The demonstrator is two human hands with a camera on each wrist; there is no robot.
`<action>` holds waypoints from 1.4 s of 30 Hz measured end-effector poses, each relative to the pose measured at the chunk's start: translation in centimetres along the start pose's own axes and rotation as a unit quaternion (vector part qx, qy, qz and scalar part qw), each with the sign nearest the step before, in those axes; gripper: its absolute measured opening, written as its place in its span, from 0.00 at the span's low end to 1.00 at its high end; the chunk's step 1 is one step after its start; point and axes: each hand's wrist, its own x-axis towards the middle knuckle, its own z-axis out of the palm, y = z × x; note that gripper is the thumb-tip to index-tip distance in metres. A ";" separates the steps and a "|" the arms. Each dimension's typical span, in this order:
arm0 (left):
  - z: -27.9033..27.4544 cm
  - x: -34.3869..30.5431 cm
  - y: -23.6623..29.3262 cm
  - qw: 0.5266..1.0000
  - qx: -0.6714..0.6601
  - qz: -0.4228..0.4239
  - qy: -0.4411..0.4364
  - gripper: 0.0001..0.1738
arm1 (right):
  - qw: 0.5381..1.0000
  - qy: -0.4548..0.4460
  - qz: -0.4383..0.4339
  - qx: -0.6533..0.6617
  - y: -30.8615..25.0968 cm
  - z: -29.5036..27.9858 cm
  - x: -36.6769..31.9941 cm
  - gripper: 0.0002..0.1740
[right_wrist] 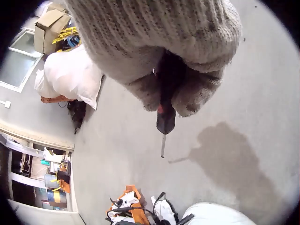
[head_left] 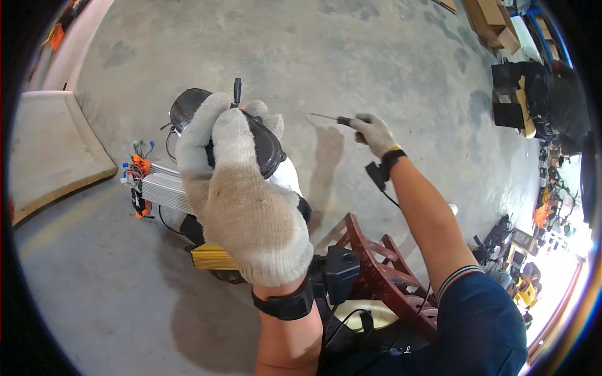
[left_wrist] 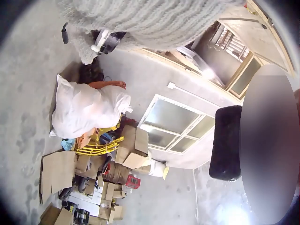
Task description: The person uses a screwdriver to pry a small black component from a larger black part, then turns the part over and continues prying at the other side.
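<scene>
My gloved left hand (head_left: 248, 200) grips a black rounded plastic part (head_left: 268, 150) with a lug on its rim. Another black rounded piece (head_left: 188, 108) shows beyond the glove, and a black cable plug (head_left: 237, 91) sticks up beside the fingers. Much of what this hand holds is hidden behind the glove. Out to the right, my gloved right hand (head_left: 375, 133) holds a screwdriver (head_left: 343, 121) by its dark handle. In the right wrist view the screwdriver's thin shaft (right_wrist: 163, 146) points away from the fingers, apart from the black part. Ribbed glove knit fills the top of the left wrist view.
Silver finned metal bars (head_left: 168, 191) with orange ends and loose wires lie behind the left hand, near a yellow block (head_left: 214, 257). A red-brown wooden frame (head_left: 382, 263) stands close to my body. Cardboard boxes (left_wrist: 58, 171) and a white sack (left_wrist: 89, 110) stand by the wall.
</scene>
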 end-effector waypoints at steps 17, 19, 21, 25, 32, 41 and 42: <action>1.6 -1.0 -0.2 0.999 0.001 0.004 -0.046 0.19 | 0.975 0.217 0.050 0.017 8.3 -13.9 -3.8 0.28; 1.8 -0.8 -0.2 0.998 0.035 -0.007 -0.042 0.17 | 0.973 0.226 0.053 0.002 8.3 -13.7 -3.7 0.28; 2.1 -0.9 -0.1 0.998 0.037 -0.008 -0.039 0.16 | 0.970 0.236 0.052 0.002 8.1 -13.5 -3.8 0.29; 2.5 -0.8 0.4 0.998 0.031 -0.055 -0.026 0.16 | 0.970 0.236 0.050 -0.012 7.8 -13.5 -3.5 0.30; 2.5 -1.1 -0.2 0.999 -0.007 -0.035 -0.034 0.16 | 0.971 0.229 0.058 -0.040 7.5 -13.0 -3.7 0.31; 2.7 -1.3 -0.3 0.998 -0.017 -0.035 -0.045 0.16 | 0.970 0.233 0.054 -0.037 7.5 -12.8 -3.8 0.32; 2.9 -1.2 -0.1 0.998 -0.008 -0.046 -0.038 0.16 | 0.972 0.228 0.051 -0.034 7.5 -12.9 -3.8 0.33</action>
